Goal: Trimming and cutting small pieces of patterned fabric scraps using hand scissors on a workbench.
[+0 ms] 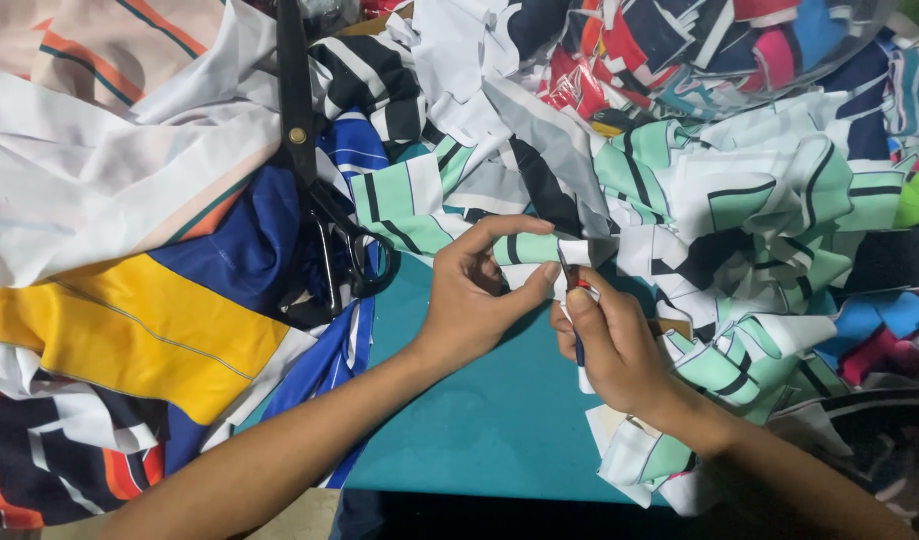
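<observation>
A narrow strip of mint, white and black striped fabric [539, 250] is pinched between the thumb and forefinger of the left hand [474, 295], held taut just above the teal table [479, 420]; against its free end a small cutting tool [571, 285], seemingly a thread snip with a dark handle and a red tip, is gripped in the closed right hand [604, 345], the blade end touching the cloth; the tool is too far hidden by the fingers for its kind to be told with certainty. The step in hand is judged to be the trimming or unpicking of a seam on this strip; steady tension from the left hand and a short, careful stroke from the right would be called for, so that only thread is caught. Beyond the right hand and further out, a heap of like striped scraps [759, 220] is piled; to the far side of the left hand a pair of large black scissors [314, 170] lies untouched on blue cloth [249, 240], well apart from both hands; a yellow panel [139, 330] is spread beside the left forearm.
</observation>
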